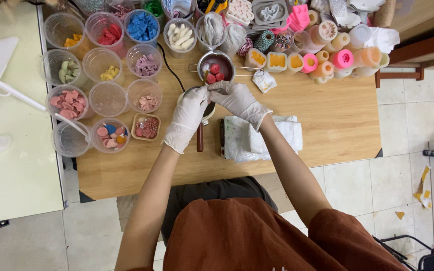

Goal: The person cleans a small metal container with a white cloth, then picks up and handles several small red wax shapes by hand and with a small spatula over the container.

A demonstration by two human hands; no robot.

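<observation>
Head view: both gloved hands meet above the wooden table (pixel 327 115), left hand (pixel 189 113) and right hand (pixel 237 99) pinched together on something too small to tell. Just beyond sits a metal pot (pixel 217 66) with red pieces.

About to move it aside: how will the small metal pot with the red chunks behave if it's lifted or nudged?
The small metal pot looks thin-walled, so probably light. Its wire handle juts to one side, so it may tip that way. The red chunks lie loose inside and would likely shift; the smooth wooden table may let it slide.

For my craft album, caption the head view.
Gloved hands meet beside a metal pot of red pieces.
</observation>
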